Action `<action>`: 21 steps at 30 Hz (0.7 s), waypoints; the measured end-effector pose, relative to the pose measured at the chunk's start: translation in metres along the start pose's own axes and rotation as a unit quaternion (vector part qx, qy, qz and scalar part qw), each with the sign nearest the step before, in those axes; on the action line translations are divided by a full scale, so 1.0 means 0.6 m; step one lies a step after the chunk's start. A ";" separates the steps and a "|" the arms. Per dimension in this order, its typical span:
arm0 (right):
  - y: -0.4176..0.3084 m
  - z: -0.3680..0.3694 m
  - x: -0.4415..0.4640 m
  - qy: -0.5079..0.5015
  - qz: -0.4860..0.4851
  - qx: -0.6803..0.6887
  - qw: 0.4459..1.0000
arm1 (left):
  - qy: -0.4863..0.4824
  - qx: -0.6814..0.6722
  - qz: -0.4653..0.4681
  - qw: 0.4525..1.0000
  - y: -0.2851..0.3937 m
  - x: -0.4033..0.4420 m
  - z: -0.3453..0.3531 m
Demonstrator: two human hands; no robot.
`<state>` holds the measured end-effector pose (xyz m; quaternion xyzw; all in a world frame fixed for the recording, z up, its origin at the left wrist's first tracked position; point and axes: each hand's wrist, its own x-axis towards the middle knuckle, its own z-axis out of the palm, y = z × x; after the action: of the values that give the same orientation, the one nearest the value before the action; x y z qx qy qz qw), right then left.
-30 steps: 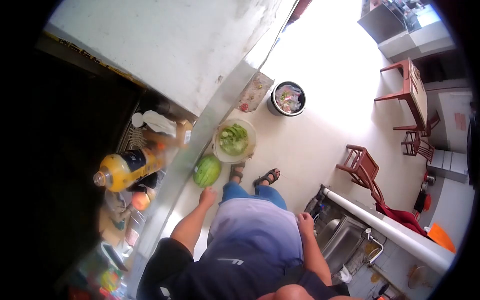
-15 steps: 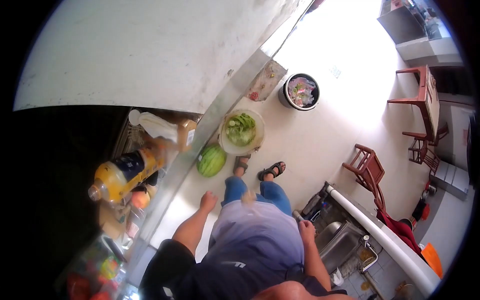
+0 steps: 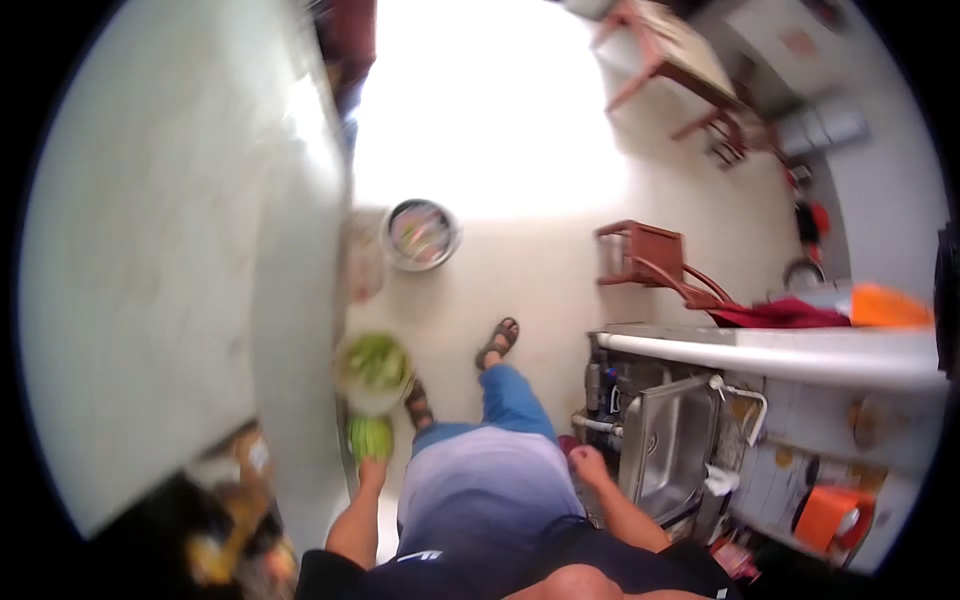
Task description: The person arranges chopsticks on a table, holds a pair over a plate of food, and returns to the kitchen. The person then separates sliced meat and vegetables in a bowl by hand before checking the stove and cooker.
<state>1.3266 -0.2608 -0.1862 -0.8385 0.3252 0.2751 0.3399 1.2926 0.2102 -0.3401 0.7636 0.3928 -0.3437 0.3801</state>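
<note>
My left hand [image 3: 371, 470] hangs low at the left, just below a green striped watermelon [image 3: 371, 437] on the floor and overlapping its lower edge; its fingers are blurred. Above the melon sits a pale bowl [image 3: 382, 402] of green leafy vegetables [image 3: 378, 362]. My right hand [image 3: 587, 461] is beside my right hip, fingers curled, left of the metal sink [image 3: 665, 450]. Whether anything is in it is too small to tell. A dark red object [image 3: 568, 444] shows just behind it.
A bucket of waste [image 3: 420, 235] stands ahead on the left. A red-brown chair [image 3: 645, 255] is ahead on the right, with a table [image 3: 680, 60] beyond. A white-edged counter [image 3: 760, 350] borders the right side, a pale wall [image 3: 150, 250] the left.
The view has turned, so bucket, bowl and melon now appear farther left and the sink more upright. One sandalled foot has stepped ahead of the other. The bottle at the left is no longer clearly visible.
</note>
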 end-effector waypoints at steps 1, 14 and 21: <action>0.035 0.002 -0.001 -0.028 0.025 -0.013 0.999 | 0.012 0.071 0.015 0.997 0.012 0.025 0.007; 0.041 -0.242 0.370 0.016 0.067 0.084 0.994 | 0.043 0.212 0.311 0.926 1.022 0.141 0.136; -0.121 -0.484 0.646 0.094 0.050 0.241 0.965 | -0.024 0.130 0.459 0.879 1.475 0.119 0.356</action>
<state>1.6967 -0.5765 -0.2430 -0.7365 0.4536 0.1247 0.4861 2.0387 -0.3034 -0.2259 0.8925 -0.0586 -0.1968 0.4016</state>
